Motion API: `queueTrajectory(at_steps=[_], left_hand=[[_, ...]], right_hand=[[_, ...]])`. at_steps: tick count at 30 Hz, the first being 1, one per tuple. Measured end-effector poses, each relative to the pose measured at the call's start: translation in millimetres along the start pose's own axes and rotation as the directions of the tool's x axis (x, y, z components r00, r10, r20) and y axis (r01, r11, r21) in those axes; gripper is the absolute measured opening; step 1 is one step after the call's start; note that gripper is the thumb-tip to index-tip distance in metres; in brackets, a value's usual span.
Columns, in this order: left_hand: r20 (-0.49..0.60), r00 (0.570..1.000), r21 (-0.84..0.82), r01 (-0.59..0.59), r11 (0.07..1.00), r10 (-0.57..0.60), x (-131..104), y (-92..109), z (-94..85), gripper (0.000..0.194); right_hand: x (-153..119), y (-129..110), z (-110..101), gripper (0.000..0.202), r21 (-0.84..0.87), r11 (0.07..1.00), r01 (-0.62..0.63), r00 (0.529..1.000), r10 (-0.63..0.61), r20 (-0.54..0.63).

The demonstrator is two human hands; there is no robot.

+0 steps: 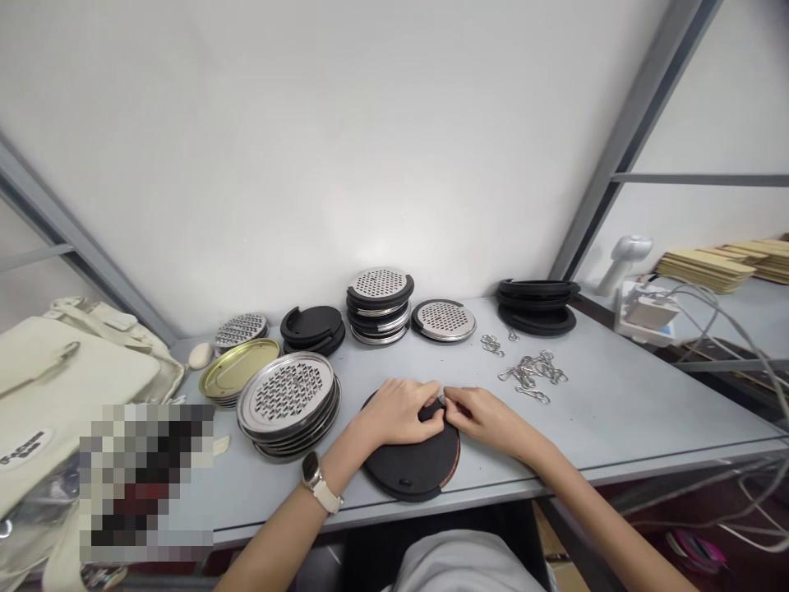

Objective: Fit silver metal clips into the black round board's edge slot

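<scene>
A black round holder [407, 473] lies flat near the table's front edge, with an orange-brown edge showing along its right side. My left hand [403, 411] rests over its far part, thumb and fingers closed on a black tab-like piece of its rim. Close beside it, my right hand [484, 418] is pinched at the same spot. A small shiny bit shows between the fingertips, too hidden to name. Right of my hands lie several metal snap hooks [533, 374] and a small heap of metal clips [491, 345].
At left are stacked metal grater discs [287, 390], gold-coloured lids [240, 370] and a cream bag [74, 370]. Along the wall stand black holders [313, 329], a mixed stack [380, 284], a grater disc in a black rim [445, 319] and more black rings [536, 316]. Cables hang at right.
</scene>
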State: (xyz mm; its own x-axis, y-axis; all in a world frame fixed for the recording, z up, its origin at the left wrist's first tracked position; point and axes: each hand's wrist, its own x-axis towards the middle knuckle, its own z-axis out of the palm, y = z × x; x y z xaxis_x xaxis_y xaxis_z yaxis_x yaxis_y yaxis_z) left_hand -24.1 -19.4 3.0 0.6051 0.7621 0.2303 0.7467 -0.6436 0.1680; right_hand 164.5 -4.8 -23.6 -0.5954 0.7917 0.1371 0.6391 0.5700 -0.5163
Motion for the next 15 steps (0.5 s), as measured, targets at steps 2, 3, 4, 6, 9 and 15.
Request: queueTrajectory(at_steps=[2,3,4,6,9,15], left_hand=[[-0.001,1.000,-0.003,0.004,1.000,-0.004,-0.1,0.4,-0.4,0.010],[0.002,1.000,-0.004,0.006,1.000,-0.006,-0.2,0.5,-0.7,0.010],[0.006,1.000,-0.005,0.004,1.000,-0.004,-0.3,0.6,-1.1,0.009],[0.013,1.000,-0.004,-0.002,1.000,0.002,-0.3,0.5,-1.7,0.009],[0.016,1.000,0.000,-0.012,1.000,0.012,-0.1,0.0,-1.9,0.009],[0.020,1.000,0.011,-0.009,1.000,0.009,-0.1,-0.4,-1.1,0.009]], right_hand=[[-0.5,0.0,-0.1,0.022,0.002,1.000,-0.002,1.000,0.002,-0.007],[-0.6,-0.1,-0.1,0.022,0.000,1.000,-0.004,1.000,0.004,-0.009],[-0.6,-0.2,-0.1,0.022,-0.004,1.000,-0.005,1.000,0.005,-0.009],[-0.3,-0.5,-0.4,0.023,-0.011,1.000,-0.002,1.000,0.002,-0.003],[0.0,-1.3,-1.0,0.026,0.001,1.000,0.020,1.000,-0.020,0.000],[0.4,-1.7,-1.2,0.030,0.014,0.999,0.029,1.000,-0.029,0.010]])
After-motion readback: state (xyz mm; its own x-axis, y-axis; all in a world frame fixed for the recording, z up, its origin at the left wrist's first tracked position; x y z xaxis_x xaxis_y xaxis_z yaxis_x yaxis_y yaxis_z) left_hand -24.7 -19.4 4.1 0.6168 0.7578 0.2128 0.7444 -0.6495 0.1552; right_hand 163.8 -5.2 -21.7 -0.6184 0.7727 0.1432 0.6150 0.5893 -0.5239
